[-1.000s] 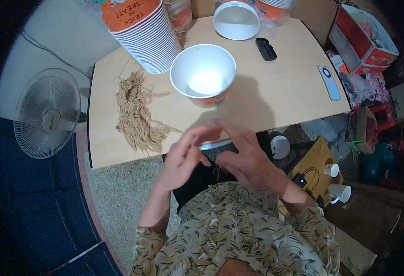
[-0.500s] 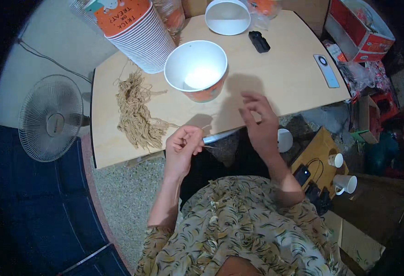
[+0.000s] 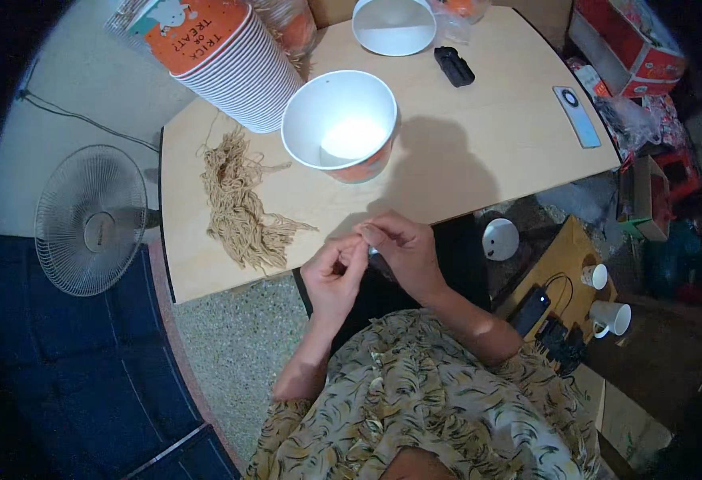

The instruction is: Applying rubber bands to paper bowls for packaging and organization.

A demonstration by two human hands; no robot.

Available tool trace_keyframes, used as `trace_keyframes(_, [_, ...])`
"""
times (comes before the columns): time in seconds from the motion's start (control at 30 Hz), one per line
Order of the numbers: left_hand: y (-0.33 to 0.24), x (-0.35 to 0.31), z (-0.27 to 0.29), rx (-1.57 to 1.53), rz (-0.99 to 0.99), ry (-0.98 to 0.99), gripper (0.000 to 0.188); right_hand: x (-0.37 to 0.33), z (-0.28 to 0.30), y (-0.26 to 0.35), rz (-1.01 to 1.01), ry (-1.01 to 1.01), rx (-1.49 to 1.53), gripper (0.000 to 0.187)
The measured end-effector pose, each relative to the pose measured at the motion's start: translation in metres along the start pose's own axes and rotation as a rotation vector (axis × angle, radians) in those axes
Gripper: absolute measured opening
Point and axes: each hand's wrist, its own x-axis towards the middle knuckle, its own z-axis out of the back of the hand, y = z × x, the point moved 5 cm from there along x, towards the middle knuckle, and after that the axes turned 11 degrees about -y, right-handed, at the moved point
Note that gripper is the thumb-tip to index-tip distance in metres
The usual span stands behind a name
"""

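Both hands, left hand (image 3: 335,276) and right hand (image 3: 403,252), have come back together at the table's (image 3: 479,160) near edge, fingertips pinching a small pale piece (image 3: 372,250); half a second ago they were apart. Its axis is too small to tell. White bucket (image 3: 339,120) stands upright mid-table, twine bundle (image 3: 239,208) toward the left edge.

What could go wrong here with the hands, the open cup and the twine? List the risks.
1. Both hands, left hand and right hand, pinch something small at the table edge; if it slips, it would likely drop to the floor.
2. The empty paper cup stands just beyond the hands; a forward reach could tip it.
3. The loose twine bundle lies near the left edge; a sleeve or elbow could drag it off.
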Motion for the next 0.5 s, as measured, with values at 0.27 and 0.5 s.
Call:
trace_keyframes(0.27, [0.024, -0.016, -0.004, -0.112, 0.257, 0.172, 0.007, 0.006, -0.003, -0.008, -0.279, 0.104, 0.082, 0.024])
trace_keyframes(0.5, [0.021, 0.008, 0.028, -0.048, 0.420, 0.215, 0.022, 0.013, -0.005, 0.001, 0.081, 0.309, -0.181, 0.021])
